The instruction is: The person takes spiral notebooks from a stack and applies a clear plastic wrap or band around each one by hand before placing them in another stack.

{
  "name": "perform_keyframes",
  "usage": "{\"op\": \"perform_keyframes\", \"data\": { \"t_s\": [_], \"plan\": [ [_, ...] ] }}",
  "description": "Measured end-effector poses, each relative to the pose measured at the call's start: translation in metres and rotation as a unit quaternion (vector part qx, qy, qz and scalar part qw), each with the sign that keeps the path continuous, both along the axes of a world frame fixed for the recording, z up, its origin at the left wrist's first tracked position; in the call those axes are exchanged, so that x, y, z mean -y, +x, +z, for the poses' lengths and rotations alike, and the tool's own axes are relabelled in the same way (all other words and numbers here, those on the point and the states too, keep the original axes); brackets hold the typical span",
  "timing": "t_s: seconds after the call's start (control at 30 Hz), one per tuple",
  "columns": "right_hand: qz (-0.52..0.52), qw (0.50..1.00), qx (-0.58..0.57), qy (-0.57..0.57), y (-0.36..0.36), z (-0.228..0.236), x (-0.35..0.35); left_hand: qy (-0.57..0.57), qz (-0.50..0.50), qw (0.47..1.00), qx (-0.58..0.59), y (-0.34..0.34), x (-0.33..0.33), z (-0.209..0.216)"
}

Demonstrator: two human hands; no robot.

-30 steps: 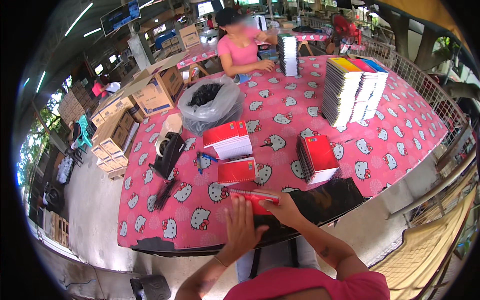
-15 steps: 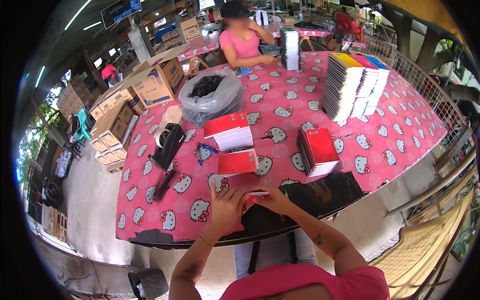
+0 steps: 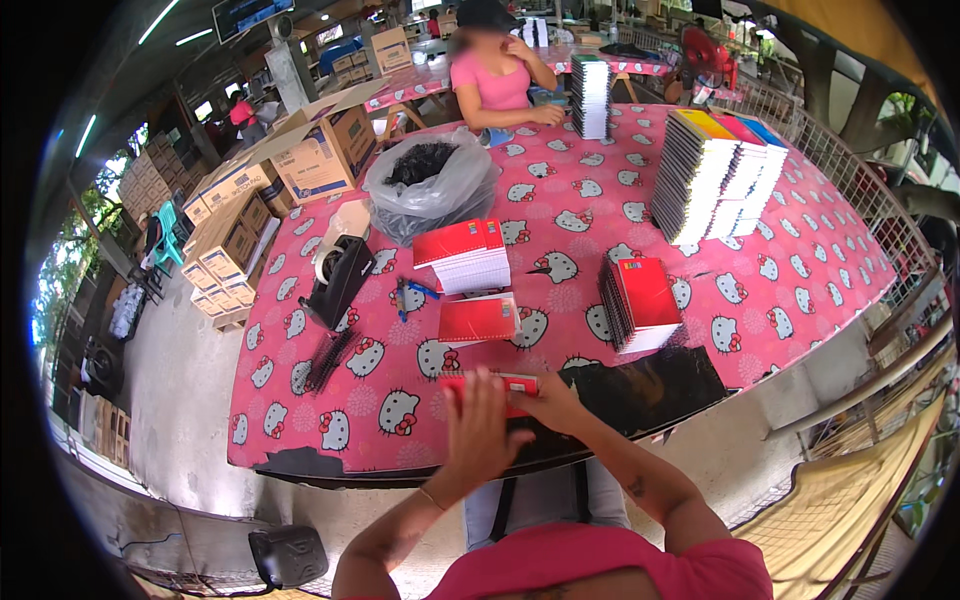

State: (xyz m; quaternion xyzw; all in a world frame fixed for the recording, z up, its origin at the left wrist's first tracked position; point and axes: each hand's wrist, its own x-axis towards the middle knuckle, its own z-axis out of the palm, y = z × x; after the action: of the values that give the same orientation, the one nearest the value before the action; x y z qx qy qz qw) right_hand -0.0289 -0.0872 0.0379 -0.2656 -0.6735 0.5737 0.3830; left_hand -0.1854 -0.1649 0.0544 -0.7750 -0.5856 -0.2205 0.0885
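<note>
Both hands, left hand [image 3: 480,425] and right hand [image 3: 553,400], have pulled the red notebook [image 3: 490,385] closer to the table edge [image 3: 330,462] since a second ago, fingers now clamped around it.

Red notebook [image 3: 492,384], pink cat-patterned tablecloth [image 3: 580,215], red-covered stack [image 3: 640,300], clear bag [image 3: 435,190] of black coils.

Bright daylight from open sides, soft shadows, strong fisheye bending, black corners, slightly blurred hands.
</note>
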Motion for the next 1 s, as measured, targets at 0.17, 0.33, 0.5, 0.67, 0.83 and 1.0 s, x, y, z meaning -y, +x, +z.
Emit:
{"op": "perform_keyframes", "data": {
  "t_s": [0.17, 0.33, 0.5, 0.67, 0.83, 1.0],
  "plan": [
    [0.045, 0.997, -0.042, -0.039, -0.009, -0.008, -0.001, 0.072, 0.086, 0.993, 0.028, -0.003, -0.030, 0.027],
    [0.013, 0.997, -0.012, -0.073, -0.003, 0.007, -0.010, 0.028, -0.022, 0.998, 0.059, 0.007, 0.007, -0.016],
    [0.016, 0.997, 0.000, 0.081, -0.012, -0.038, -0.034, -0.014, 0.036, 0.999, 0.007, -0.002, -0.028, -0.005],
    [0.012, 0.998, 0.010, 0.053, -0.018, -0.049, -0.033, -0.026, 0.025, 0.998, 0.052, 0.004, -0.015, -0.008],
    [0.029, 0.999, 0.020, 0.003, -0.013, -0.039, -0.028, -0.038, 0.006, 0.999, -0.001, 0.004, 0.006, -0.035],
    [0.037, 0.995, 0.005, 0.092, -0.010, -0.045, -0.039, -0.023, 0.019, 1.000, 0.009, 0.007, -0.020, -0.005]
  ]
}}
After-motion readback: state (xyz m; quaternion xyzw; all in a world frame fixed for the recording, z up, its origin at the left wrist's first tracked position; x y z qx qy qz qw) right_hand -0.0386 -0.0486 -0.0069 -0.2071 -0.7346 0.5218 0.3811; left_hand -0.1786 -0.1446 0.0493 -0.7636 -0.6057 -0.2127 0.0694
